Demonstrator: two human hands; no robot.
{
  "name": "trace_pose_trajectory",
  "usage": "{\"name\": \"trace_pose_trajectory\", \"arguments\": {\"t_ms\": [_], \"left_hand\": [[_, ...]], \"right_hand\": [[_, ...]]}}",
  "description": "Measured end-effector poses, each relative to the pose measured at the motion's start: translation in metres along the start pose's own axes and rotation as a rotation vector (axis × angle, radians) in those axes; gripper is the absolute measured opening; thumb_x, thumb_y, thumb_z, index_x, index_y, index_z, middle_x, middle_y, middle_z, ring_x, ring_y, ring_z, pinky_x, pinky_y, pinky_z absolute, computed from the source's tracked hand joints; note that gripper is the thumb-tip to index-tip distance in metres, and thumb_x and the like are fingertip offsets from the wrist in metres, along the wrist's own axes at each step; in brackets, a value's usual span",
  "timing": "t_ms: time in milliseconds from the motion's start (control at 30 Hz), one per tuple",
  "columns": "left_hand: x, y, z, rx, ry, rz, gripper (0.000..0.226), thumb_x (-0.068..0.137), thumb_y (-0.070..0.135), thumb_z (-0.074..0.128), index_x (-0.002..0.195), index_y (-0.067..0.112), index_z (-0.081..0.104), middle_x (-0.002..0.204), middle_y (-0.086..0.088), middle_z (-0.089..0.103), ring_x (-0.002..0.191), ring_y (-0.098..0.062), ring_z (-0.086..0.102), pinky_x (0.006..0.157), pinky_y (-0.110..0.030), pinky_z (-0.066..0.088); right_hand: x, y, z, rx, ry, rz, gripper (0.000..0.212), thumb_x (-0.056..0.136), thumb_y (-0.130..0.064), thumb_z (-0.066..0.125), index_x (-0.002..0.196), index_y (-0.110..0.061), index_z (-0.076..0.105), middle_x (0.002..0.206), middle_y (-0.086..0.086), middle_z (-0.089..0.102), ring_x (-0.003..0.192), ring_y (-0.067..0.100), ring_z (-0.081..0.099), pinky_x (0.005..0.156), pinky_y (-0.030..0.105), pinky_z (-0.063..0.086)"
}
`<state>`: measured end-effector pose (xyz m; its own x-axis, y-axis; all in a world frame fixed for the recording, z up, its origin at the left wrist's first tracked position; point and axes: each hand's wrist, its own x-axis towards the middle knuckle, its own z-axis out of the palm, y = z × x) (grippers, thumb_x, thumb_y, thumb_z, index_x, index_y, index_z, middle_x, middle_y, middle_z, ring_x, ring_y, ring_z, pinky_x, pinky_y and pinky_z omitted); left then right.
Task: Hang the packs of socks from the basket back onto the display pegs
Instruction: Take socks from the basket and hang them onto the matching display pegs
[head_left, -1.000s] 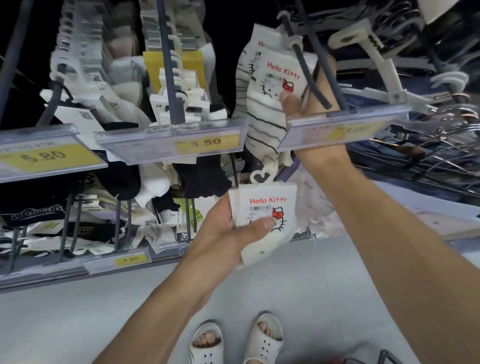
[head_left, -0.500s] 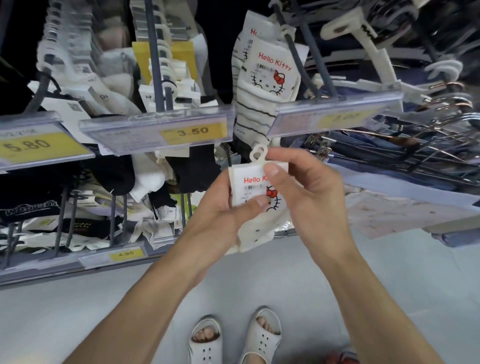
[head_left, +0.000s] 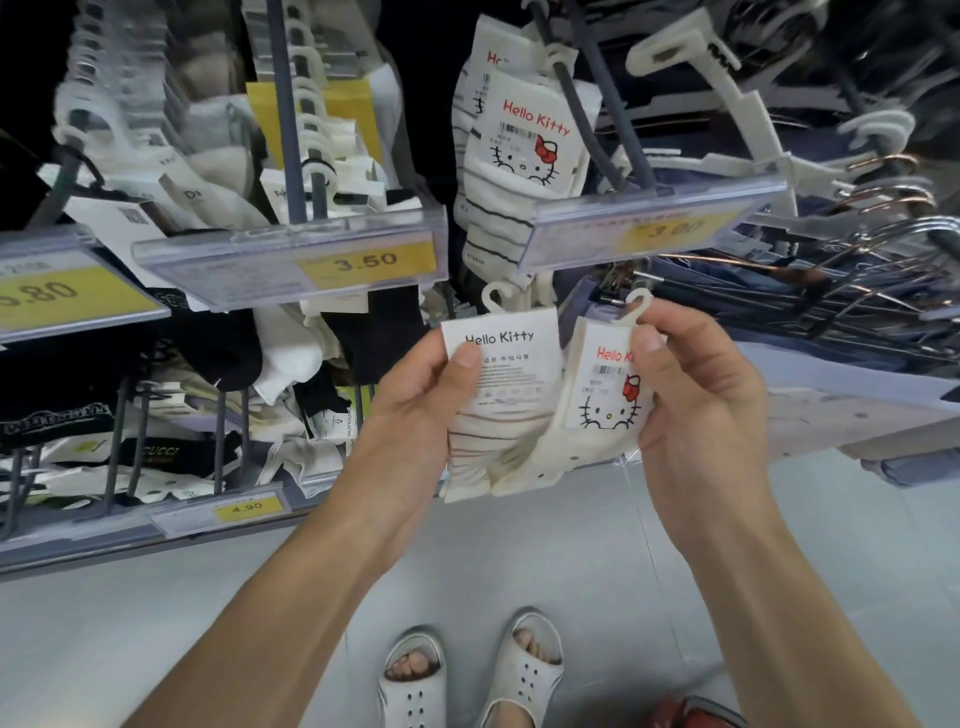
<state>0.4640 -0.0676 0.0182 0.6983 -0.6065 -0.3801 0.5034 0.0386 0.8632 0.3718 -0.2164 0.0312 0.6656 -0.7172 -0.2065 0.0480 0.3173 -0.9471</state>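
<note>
**Two sock packs in hand, below the 3.00 peg**

The left hand (head_left: 415, 400) grips the left sock pack (head_left: 504, 400). Its thumb is pressed flat on the printed back card and its fingers are curled behind, out of sight. The right hand (head_left: 696, 410) pinches the right sock pack (head_left: 605, 400) at the top edge, thumb on the red-bow label and index finger up by the white hook (head_left: 640, 303). The packs are fanned apart at the top, and their lower ends overlap and touch. Both are held in the air, off any peg, with the hooks free.

Just above is the price strip marked 3.00 (head_left: 649, 228). Behind it, matching hung packs (head_left: 524, 150) sit on a dark peg (head_left: 582, 109). To the left is the strip marked 3.50 (head_left: 311, 260), with mixed black and white socks behind it. At far right are metal hangers (head_left: 883, 260).

Far below, white sandals (head_left: 524, 670) stand on a grey floor (head_left: 156, 597). A red object (head_left: 685, 712) shows at the bottom edge; cannot tell what it is.
</note>
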Motion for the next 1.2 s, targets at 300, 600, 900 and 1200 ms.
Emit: {"name": "trace_pose_trajectory", "arguments": {"t_ms": [300, 600, 900, 1200], "left_hand": [[-0.006, 0.014, 0.017, -0.453, -0.189, -0.231, 0.032, 0.05, 0.03, 0.066, 0.077, 0.015, 0.076, 0.06, -0.001, 0.052, 0.046, -0.012, 0.04, 0.047, -0.022, 0.033], [0.012, 0.016, 0.023, -0.115, -0.118, -0.279, 0.031, 0.093, 0.036, 0.048, 0.095, 0.014, 0.069, 0.094, -0.007, 0.076, 0.091, -0.022, 0.073, 0.087, -0.038, 0.058], [0.017, 0.029, 0.025, 0.009, -0.215, -0.183, 0.022, 0.084, 0.037, 0.057, 0.086, 0.017, 0.064, 0.054, 0.009, 0.068, 0.051, -0.003, 0.068, 0.042, -0.012, 0.048], [0.011, 0.008, 0.022, 0.247, -0.138, -0.04, 0.022, 0.096, 0.022, 0.062, 0.115, 0.028, 0.07, 0.113, 0.008, 0.076, 0.108, -0.013, 0.071, 0.103, -0.041, 0.05]], "right_hand": [[-0.006, -0.007, 0.011, 0.141, -0.265, 0.175, 0.029, 0.076, -0.014, 0.065, 0.104, -0.014, 0.073, 0.092, 0.009, 0.075, 0.08, 0.019, 0.07, 0.073, 0.032, 0.06], [0.004, -0.007, 0.025, -0.194, -0.318, 0.123, 0.047, 0.079, -0.035, 0.062, 0.123, -0.018, 0.067, 0.108, 0.004, 0.075, 0.105, 0.019, 0.069, 0.087, 0.024, 0.056], [0.007, -0.006, 0.011, -0.224, -0.385, 0.107, 0.022, 0.081, -0.041, 0.068, 0.097, -0.025, 0.07, 0.093, -0.001, 0.074, 0.086, 0.011, 0.067, 0.076, 0.022, 0.054], [0.017, -0.012, 0.014, -0.244, -0.122, 0.027, 0.042, 0.094, -0.044, 0.052, 0.105, -0.004, 0.058, 0.09, 0.005, 0.067, 0.08, 0.014, 0.063, 0.07, 0.03, 0.055]]}}
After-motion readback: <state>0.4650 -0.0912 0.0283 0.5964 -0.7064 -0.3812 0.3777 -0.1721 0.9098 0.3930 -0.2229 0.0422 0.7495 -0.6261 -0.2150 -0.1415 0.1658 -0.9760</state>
